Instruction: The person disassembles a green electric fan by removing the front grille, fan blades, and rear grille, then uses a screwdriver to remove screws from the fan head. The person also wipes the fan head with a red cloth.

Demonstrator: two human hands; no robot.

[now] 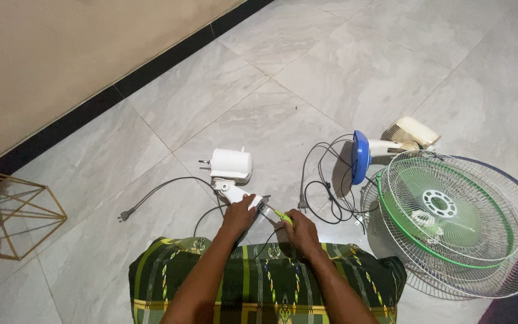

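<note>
A white fan motor housing (231,165) lies on the tiled floor with its neck pointing toward me. My left hand (238,216) grips the neck of that housing near its lower end. My right hand (300,231) holds a screwdriver with a yellow-green handle (282,215), its tip set against the neck beside my left hand. A grey power cord with a plug (128,213) trails left from the housing. My lap, under a green patterned cloth (259,282), is just below both hands.
At right lie stacked wire fan guards with green blades (451,225). A second fan body with a blue disc (361,157) and cream base (412,133) sits behind tangled black cords (325,192). A gold wire frame (13,213) stands at left by the wall.
</note>
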